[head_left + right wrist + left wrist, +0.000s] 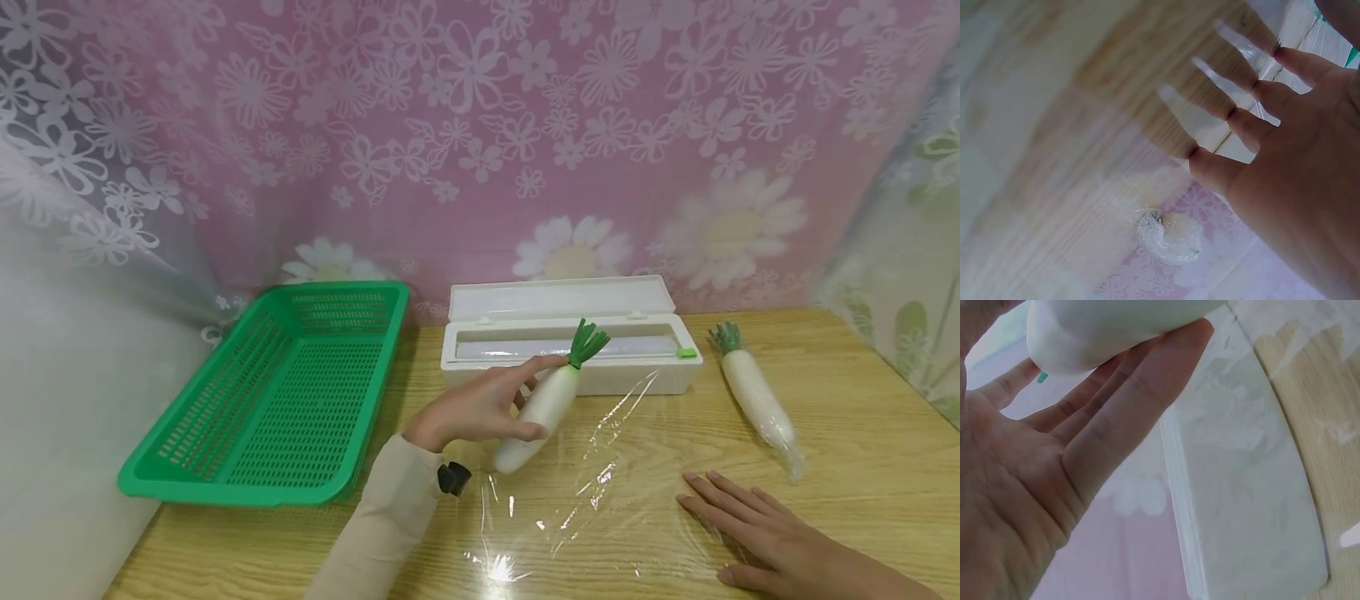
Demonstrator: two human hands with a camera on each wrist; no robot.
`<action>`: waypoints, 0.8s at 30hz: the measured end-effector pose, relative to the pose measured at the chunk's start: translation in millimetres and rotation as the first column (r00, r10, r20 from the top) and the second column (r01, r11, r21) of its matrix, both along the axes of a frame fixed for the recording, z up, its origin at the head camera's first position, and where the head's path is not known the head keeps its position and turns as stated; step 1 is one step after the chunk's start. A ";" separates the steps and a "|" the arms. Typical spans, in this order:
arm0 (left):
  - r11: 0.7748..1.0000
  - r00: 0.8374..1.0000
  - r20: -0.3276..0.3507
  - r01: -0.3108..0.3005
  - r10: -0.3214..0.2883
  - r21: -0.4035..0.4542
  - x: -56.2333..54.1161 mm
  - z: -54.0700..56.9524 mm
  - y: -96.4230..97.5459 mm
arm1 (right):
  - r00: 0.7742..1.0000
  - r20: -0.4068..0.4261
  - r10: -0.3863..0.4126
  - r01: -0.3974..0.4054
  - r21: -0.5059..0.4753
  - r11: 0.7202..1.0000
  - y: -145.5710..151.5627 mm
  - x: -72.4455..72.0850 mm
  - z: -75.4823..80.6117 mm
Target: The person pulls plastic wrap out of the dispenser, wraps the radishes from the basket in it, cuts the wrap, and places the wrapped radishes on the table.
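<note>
Nearest, the right hand (pixel 768 537) lies flat on the film (pixel 596 487), fingers straight, holding nothing. Further out, the left hand (pixel 487 408), plainly the closer one, has its fingers curled round the radish (pixel 553 404) at its right, over the film; long axis slants, root tip (pixel 512 457) back leftward, leaves (pixel 586 343) away and right, toward the box (pixel 562 302).

A curtained-off space (kind unclear): floral curtains (pixel 465 192) screen a wood-grain table (pixel 855 408).

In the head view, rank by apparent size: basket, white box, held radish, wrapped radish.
1. Basket
2. White box
3. Held radish and wrapped radish, unranked: they look alike, and the left hand covers part of the held one.
</note>
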State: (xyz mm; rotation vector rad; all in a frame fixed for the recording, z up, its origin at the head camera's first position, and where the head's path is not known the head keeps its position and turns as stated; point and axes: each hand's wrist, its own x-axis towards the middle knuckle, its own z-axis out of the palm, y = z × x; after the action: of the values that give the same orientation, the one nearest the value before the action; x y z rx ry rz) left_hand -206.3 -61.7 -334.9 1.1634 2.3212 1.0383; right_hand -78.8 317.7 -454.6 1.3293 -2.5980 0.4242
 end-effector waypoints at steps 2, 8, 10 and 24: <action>1.000 1.000 -0.002 0.016 -0.016 0.003 0.4 -1.9 2.0 | 1.000 0.001 0.000 0.000 0.005 1.000 -0.2 -0.2 -0.1; 0.998 0.998 -0.017 0.063 -0.062 0.025 0.2 -6.7 10.5 | 1.000 -0.008 0.002 -0.002 0.002 1.000 -0.7 -0.2 0.1; 0.997 0.997 -0.017 0.071 -0.071 0.033 0.9 -8.3 13.2 | 1.000 -0.012 0.003 -0.003 -0.001 1.000 -0.9 -0.3 0.2; 0.988 0.986 -0.070 0.144 -0.148 -0.063 9.2 -17.1 31.1 | 1.000 -0.007 0.006 -0.007 -0.032 0.999 0.0 1.1 -2.5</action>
State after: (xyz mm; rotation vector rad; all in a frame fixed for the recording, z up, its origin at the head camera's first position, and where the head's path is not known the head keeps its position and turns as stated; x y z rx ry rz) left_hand -197.1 -30.6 -352.0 1.3482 2.2656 0.8845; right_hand -77.7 317.7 -457.1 1.3269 -2.5712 0.4593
